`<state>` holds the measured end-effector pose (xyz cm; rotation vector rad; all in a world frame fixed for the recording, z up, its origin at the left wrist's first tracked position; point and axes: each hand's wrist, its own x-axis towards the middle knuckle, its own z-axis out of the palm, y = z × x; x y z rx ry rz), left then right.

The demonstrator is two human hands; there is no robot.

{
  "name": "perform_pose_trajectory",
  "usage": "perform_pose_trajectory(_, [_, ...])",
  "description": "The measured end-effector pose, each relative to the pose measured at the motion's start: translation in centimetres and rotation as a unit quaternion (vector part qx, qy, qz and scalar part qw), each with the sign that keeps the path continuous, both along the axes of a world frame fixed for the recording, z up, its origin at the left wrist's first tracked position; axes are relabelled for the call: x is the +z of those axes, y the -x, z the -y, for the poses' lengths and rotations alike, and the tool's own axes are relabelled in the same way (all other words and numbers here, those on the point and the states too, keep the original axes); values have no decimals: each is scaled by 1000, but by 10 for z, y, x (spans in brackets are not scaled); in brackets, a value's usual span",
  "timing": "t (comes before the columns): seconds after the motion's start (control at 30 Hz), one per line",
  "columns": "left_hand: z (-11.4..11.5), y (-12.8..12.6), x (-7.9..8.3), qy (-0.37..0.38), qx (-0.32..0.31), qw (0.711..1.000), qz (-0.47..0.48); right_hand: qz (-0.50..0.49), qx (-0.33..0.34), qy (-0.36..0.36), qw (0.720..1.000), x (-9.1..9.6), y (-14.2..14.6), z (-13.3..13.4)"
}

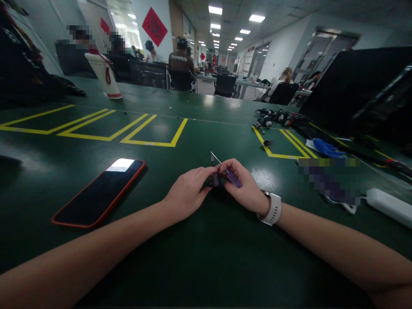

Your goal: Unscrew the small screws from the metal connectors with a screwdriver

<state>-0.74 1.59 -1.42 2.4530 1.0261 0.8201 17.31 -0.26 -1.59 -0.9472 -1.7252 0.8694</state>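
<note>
A pale slotted strap [274,209], probably a watch's, rings the right wrist [263,204].

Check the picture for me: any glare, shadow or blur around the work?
Head view: pale sheen on the green table right of the purple handle; head view: a white patch, likely glare, on the phone; head view: the small dark part beside that handle is too dim for detail.
</note>
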Motion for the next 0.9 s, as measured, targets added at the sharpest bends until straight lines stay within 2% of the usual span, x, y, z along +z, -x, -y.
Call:
perform_pose_trajectory(0.27, [2,1,2,-49,-18,998,-27,-107,-10,-11,994,1,5,4])
perform_pose_trajectory(0.33, [1,1,3,-49,-10,999,-13,-128,-30,-17,991,1,5,4])
perform_pose_trajectory(0.4, [-2,1,3,-18,21,999,25,-148,-71,-30,986,0,4,2])
perform_pose_trajectory(0.47, [-7,2,2,52,61,992,92,-163,-108,-39,980,-1,2,0])
perform_pose_trajectory(0.57, [-17,5,2,177,110,955,211,-167,-116,-20,979,-1,-2,-4])
perform_pose_trajectory(0.63, [-22,5,2,231,130,927,265,-158,-101,2,982,0,-3,-4])
perform_pose_trajectory(0.77, [-25,4,-1,291,146,879,347,-118,-102,45,987,1,-4,-1])
perform_pose_trajectory(0.9, [-25,2,-2,337,143,843,394,-89,-123,40,988,3,-2,1])
